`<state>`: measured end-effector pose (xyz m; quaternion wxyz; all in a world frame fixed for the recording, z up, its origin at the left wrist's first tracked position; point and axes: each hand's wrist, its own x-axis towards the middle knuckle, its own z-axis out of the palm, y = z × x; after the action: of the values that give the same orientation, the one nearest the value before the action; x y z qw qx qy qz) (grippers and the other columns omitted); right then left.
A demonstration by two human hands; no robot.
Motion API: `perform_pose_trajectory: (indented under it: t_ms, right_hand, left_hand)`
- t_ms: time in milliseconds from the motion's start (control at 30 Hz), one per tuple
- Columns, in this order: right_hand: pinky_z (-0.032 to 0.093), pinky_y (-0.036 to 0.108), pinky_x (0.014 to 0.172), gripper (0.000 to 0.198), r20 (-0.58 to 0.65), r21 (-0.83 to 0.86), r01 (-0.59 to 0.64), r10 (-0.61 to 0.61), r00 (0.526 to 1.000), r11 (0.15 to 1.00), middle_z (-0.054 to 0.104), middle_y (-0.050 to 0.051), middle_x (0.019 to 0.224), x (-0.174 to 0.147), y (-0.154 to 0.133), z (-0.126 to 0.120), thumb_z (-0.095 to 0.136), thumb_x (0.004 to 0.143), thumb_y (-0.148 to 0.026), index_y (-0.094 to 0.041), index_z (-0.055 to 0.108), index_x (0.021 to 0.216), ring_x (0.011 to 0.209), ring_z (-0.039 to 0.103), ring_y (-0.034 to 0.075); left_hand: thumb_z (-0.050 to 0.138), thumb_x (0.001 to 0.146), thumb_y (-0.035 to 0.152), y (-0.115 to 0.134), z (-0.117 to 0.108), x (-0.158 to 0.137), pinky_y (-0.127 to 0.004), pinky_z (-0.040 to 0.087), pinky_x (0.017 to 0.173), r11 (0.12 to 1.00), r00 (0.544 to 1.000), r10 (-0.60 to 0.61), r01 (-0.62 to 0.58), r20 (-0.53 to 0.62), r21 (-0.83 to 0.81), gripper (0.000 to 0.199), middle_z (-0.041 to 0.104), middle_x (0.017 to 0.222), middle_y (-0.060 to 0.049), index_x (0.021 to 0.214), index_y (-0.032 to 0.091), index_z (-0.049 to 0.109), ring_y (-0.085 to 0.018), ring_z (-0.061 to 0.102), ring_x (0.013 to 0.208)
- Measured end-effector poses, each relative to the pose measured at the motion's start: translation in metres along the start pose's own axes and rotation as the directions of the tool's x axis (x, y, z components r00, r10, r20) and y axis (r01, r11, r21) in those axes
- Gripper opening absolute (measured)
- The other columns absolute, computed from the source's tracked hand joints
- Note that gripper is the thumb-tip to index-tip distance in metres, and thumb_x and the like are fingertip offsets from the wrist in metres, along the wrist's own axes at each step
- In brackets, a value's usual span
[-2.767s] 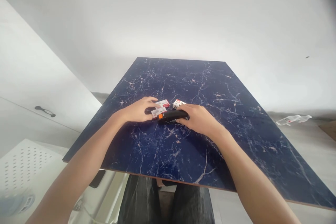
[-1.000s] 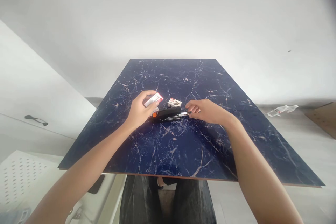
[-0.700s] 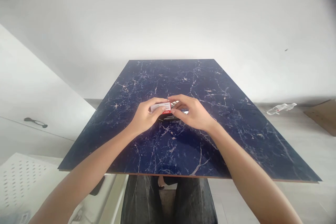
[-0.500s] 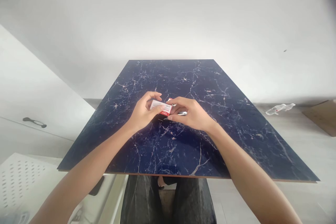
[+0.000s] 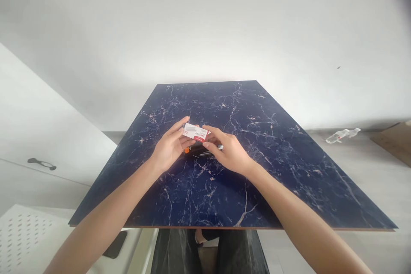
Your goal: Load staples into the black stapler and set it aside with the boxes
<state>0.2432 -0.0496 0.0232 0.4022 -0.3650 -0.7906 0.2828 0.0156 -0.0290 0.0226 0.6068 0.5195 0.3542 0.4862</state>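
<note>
A small white-and-red cardboard box, printed with what looks like a strip of staples, is held up above the middle of the table. My left hand holds its left end, with some fingers curled beneath it and one digit stretched out past its far edge. At the right end, my right hand pinches the box between thumb and fingers. Under the hands lies a dark object with an orange part and thin silvery pieces beside it; the hands and box cover much of it, so its kind is unclear.
The dark blue marbled tabletop reaches toward a white wall. On the floor to the right are a clear plastic bottle and a cardboard box. A dark phone-like slab lies on a pale surface at lower left, below a cabinet handle.
My left hand has turned more palm-up and its thumb has left the front of the box. The box now shows more of its printed face, and the orange part beneath has come into view.
</note>
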Motion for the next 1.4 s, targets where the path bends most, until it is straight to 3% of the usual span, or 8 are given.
perform_pose_trajectory:
  t_ms: [167,333,533,767,967,1167,1267,1400]
  right_hand:
    - [0.063,0.037,0.076,0.047,-0.037,0.052,-0.017,0.019,0.999,0.999,0.071,0.008,0.115,-0.003,-0.004,0.001,0.058,0.096,-0.032,-0.025,0.051,0.142,0.083,0.071,0.019]
    - [0.063,0.040,0.083,0.042,-0.108,0.169,-0.098,0.117,0.987,0.981,0.071,0.009,0.121,-0.003,-0.005,0.001,0.062,0.094,-0.032,-0.025,0.057,0.135,0.091,0.072,0.022]
    - [0.064,0.042,0.085,0.045,-0.056,0.347,-0.135,0.164,0.985,0.928,0.073,0.007,0.117,-0.003,-0.002,0.003,0.066,0.092,-0.033,-0.026,0.058,0.135,0.098,0.072,0.023]
    - [0.065,0.038,0.078,0.044,-0.077,0.311,-0.181,0.215,0.974,0.933,0.074,0.008,0.117,-0.002,-0.006,0.005,0.069,0.090,-0.035,-0.025,0.060,0.132,0.091,0.075,0.022]
    - [0.065,0.038,0.083,0.042,-0.112,0.311,-0.182,0.226,0.968,0.933,0.074,0.005,0.114,-0.001,-0.005,0.003,0.072,0.088,-0.042,-0.028,0.062,0.127,0.094,0.076,0.023]
    - [0.065,0.038,0.086,0.035,-0.094,0.440,-0.171,0.235,0.967,0.882,0.073,0.008,0.117,-0.001,0.001,0.003,0.064,0.093,-0.037,-0.025,0.058,0.125,0.091,0.076,0.021]
    - [0.065,0.035,0.078,0.027,-0.168,0.361,-0.152,0.225,0.960,0.920,0.072,0.008,0.118,-0.001,0.001,0.002,0.054,0.096,-0.030,-0.024,0.059,0.122,0.083,0.076,0.018]
    - [0.062,0.033,0.075,0.017,-0.273,-0.003,-0.050,0.047,0.961,0.999,0.073,0.006,0.110,-0.002,-0.004,0.001,0.054,0.093,-0.021,-0.022,0.069,0.101,0.083,0.073,0.019]
  left_hand:
    - [0.068,0.093,0.038,0.000,-0.002,-0.001,-0.047,0.056,0.105,0.997,0.999,-0.012,0.014,0.036,-0.070,0.035,0.069,0.133,-0.004,0.127,0.032,0.066,-0.028,0.064,0.125]
    - [0.082,0.081,0.041,-0.004,-0.005,-0.003,-0.054,0.054,0.107,0.999,0.998,-0.016,0.019,0.065,-0.045,0.032,0.071,0.129,-0.003,0.110,0.030,0.074,-0.032,0.061,0.129]
    - [0.084,0.078,0.039,-0.009,-0.008,-0.001,-0.051,0.059,0.100,0.999,0.999,-0.028,0.030,0.041,-0.046,0.028,0.073,0.125,-0.002,0.104,0.031,0.075,-0.031,0.065,0.124]
    - [0.078,0.084,0.037,-0.009,0.001,0.000,-0.043,0.063,0.092,0.999,0.998,0.002,-0.005,-0.057,-0.055,0.027,0.076,0.117,-0.006,0.108,0.026,0.071,-0.027,0.071,0.112]
    - [0.083,0.079,0.035,-0.005,0.003,-0.001,-0.042,0.062,0.092,0.993,0.988,0.078,-0.065,-0.135,0.101,0.036,0.075,0.115,-0.008,0.108,0.022,0.068,-0.027,0.072,0.108]
    - [0.081,0.080,0.037,-0.003,0.000,0.001,-0.041,0.063,0.088,0.983,0.975,0.124,-0.095,-0.186,0.158,0.034,0.075,0.114,-0.008,0.107,0.021,0.069,-0.026,0.073,0.104]
    - [0.083,0.077,0.036,-0.002,0.001,0.001,-0.041,0.064,0.086,0.983,0.965,0.144,-0.113,-0.220,0.148,0.035,0.075,0.111,-0.008,0.106,0.020,0.071,-0.026,0.073,0.102]
    - [0.086,0.073,0.036,-0.004,0.001,0.000,-0.041,0.065,0.081,0.968,0.951,0.202,-0.157,-0.234,0.196,0.037,0.076,0.107,-0.009,0.104,0.019,0.073,-0.029,0.073,0.103]
